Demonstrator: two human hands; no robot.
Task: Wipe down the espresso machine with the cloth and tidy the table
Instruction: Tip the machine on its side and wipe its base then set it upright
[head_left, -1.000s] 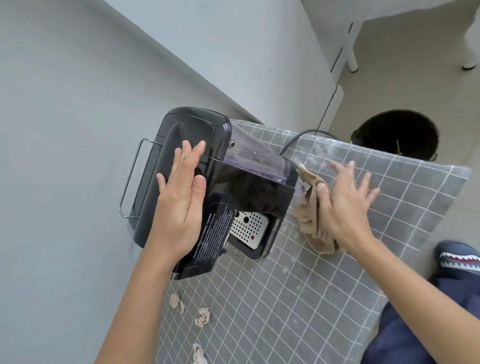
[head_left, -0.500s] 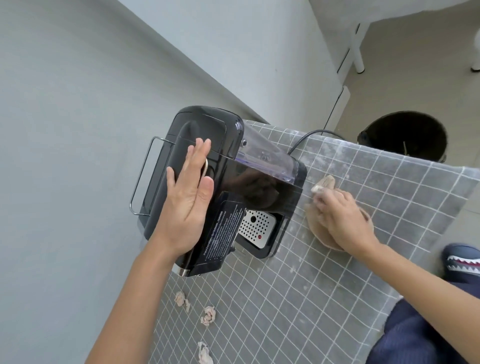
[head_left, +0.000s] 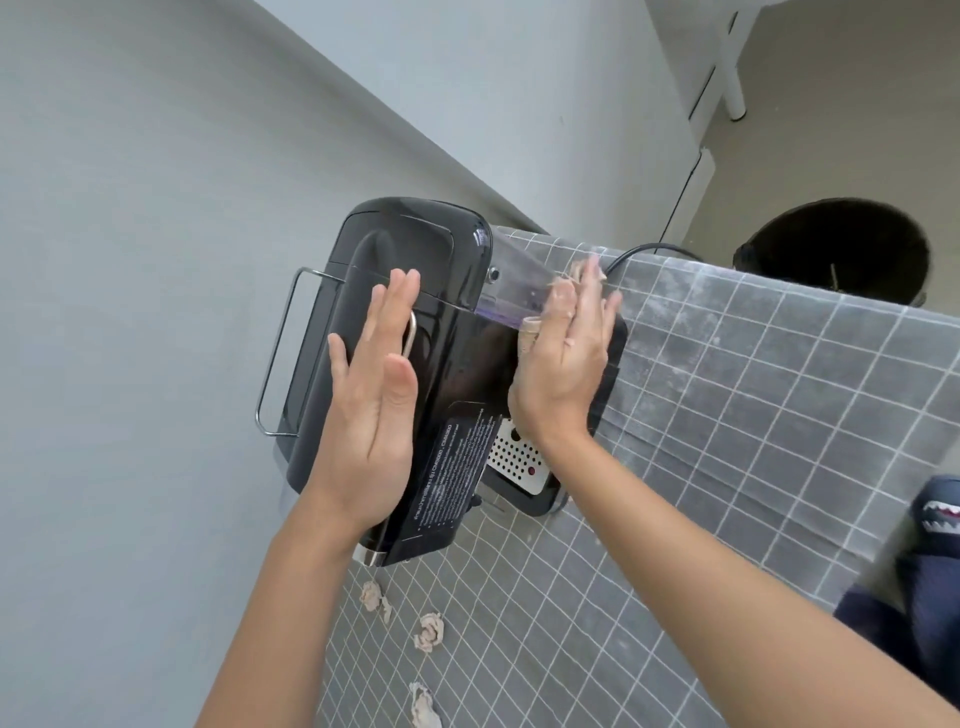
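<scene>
A black espresso machine (head_left: 405, 260) stands on the table against the grey wall, with a clear water tank (head_left: 511, 283) at its right side. My left hand (head_left: 376, 395) lies flat and open on the machine's top. My right hand (head_left: 563, 358) presses a beige cloth (head_left: 530, 332) against the machine's right side, by the tank. Most of the cloth is hidden under the palm. The perforated drip tray (head_left: 517, 462) shows below my right wrist.
A grey checked tablecloth (head_left: 727, 415) covers the table. Three crumpled paper scraps lie near the front: (head_left: 374, 595), (head_left: 431, 631), (head_left: 423, 706). A black power cord (head_left: 644, 252) runs off the far edge. A black bin (head_left: 836, 249) stands on the floor beyond.
My right hand lifted the cloth off the tablecloth and brought it left onto the machine's right side. My left hand stayed flat on the machine's top.
</scene>
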